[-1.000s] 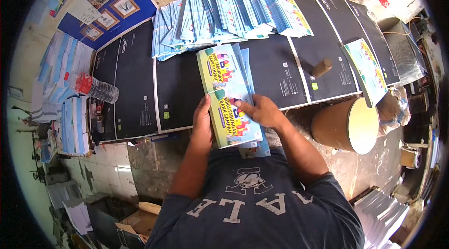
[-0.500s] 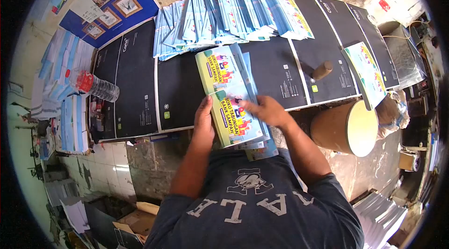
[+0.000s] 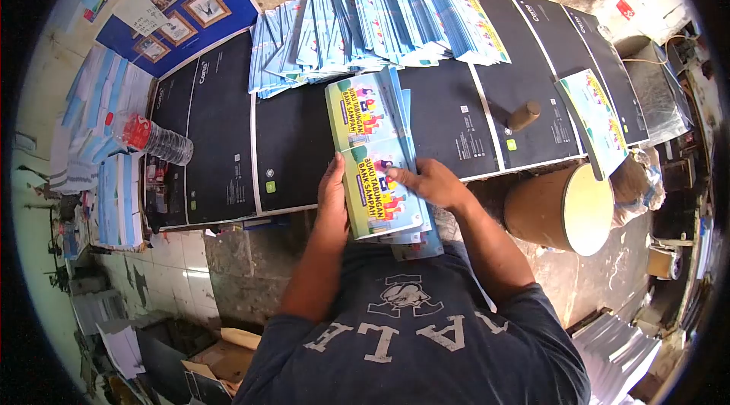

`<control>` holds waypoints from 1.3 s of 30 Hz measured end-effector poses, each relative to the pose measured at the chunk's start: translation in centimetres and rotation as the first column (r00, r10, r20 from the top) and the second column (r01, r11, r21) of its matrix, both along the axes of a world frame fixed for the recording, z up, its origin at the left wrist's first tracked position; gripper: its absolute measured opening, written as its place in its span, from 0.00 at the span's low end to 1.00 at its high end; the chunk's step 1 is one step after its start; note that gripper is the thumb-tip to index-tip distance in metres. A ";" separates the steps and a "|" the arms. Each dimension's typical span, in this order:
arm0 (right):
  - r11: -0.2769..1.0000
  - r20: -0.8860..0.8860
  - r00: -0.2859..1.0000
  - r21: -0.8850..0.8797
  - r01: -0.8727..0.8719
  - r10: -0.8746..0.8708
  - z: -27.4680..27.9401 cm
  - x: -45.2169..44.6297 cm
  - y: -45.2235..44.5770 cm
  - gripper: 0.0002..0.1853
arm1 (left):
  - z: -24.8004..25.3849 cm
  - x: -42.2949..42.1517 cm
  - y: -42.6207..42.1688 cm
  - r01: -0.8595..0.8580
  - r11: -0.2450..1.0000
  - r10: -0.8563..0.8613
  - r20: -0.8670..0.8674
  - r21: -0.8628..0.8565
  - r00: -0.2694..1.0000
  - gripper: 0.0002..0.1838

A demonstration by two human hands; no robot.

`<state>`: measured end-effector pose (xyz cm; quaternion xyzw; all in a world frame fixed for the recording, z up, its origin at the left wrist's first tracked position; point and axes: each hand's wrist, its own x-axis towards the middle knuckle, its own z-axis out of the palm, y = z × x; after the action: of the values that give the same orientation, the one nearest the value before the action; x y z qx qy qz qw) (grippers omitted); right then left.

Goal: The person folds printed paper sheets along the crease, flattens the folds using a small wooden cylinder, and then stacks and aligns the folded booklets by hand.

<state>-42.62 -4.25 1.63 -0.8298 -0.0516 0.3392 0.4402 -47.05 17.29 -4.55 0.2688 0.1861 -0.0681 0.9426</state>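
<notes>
Between both hands, over the table's near edge, is a small stack of printed booklets point(image 3: 380, 192) with yellow, green and light-blue covers reading "Buku Tabungan Bank Sampah". Each cover carries the design twice, one above the other. My left hand point(image 3: 332, 190) grips the stack's left edge, with the fingers hidden underneath. At the right edge, my right hand point(image 3: 435, 184) has its thumb lying over the top cover and its other fingers mostly out of sight. Some lower sheets stick out unevenly at the right and bottom.
A fanned row of booklets point(image 3: 365, 21) lies along the table's back. On the black tabletop point(image 3: 296, 139) stand a brown cylinder point(image 3: 525, 114) and a bottle point(image 3: 156, 139); another booklet point(image 3: 595, 122) lies right. Below is a round drum point(image 3: 547, 207). Paper piles point(image 3: 114, 101) flank the left end.
The top of the held stack has swung slightly right, and its lower sheets sit closer under the top one. My right hand has shifted slightly, its thumb now sharper on the cover.
</notes>
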 end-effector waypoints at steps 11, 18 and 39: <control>0.972 0.006 0.991 0.192 0.133 -0.137 -6.2 0.1 -2.1 0.43 | -1.5 0.4 1.0 -0.028 0.999 0.026 0.051 0.044 0.998 0.22; 0.873 -0.229 0.947 0.384 0.301 -0.226 -5.1 0.9 -4.6 0.27 | -3.1 0.4 3.8 -0.098 0.984 0.092 0.046 0.152 0.995 0.20; 0.971 0.039 0.997 0.231 0.063 -0.074 -3.9 0.6 -1.0 0.38 | 1.4 0.8 0.5 0.164 0.982 -0.168 0.040 0.090 0.985 0.22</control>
<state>-42.00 -5.26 -2.22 -0.7824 -0.0721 0.2959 0.5432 -46.29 17.74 -3.12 0.3254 0.1434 -0.1318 0.9253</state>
